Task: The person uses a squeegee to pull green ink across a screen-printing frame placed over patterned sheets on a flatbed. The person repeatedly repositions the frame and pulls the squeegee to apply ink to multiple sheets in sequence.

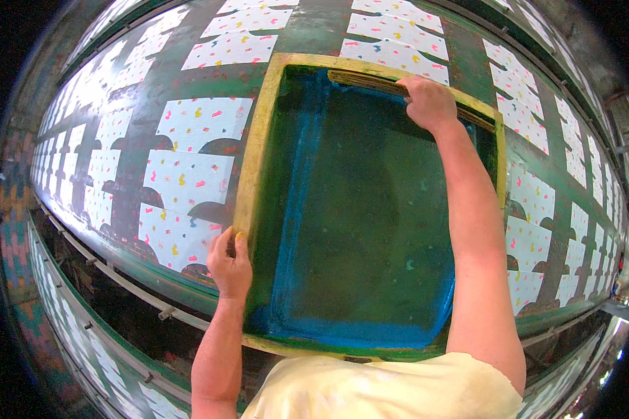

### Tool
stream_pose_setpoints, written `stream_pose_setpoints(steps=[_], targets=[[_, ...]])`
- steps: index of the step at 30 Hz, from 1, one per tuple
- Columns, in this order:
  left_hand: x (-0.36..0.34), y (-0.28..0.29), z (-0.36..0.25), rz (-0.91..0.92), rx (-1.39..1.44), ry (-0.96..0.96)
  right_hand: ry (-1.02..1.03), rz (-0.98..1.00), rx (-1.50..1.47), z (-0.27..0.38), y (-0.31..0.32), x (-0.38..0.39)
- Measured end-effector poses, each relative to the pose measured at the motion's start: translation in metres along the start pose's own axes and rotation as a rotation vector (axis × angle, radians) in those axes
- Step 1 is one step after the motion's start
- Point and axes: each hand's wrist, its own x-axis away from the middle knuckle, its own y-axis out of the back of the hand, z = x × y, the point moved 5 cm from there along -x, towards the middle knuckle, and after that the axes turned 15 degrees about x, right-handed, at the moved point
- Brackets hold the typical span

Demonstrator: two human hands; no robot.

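1. The wooden frame [253,150] under the left hand [229,264] is showing dull yellow.
2. The mesh screen [370,209] between both hands is looking dark green, edged with blue ink [342,331].
3. The cloth pieces [189,183] beside the left hand are showing white, speckled pink, yellow and blue.
4. The table [136,150] beneath them is showing dark green.

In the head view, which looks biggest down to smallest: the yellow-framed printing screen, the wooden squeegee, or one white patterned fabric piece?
1. Printing screen, by far.
2. and 3. Wooden squeegee and white fabric piece: unsure; the right hand hides part of the squeegee and fisheye bending distorts both.
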Motion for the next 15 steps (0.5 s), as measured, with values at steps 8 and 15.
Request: stream_pose_setpoints(steps=[8,15], targets=[[0.001,0.001,-0.006,-0.026,0.011,-0.072,0.102,0.247,0.056,0.012,0.022,0.021],[0.001,0.003,0.000,-0.003,0.077,-0.131,0.141,0.329,0.007,0.079,0.058,0.133]])
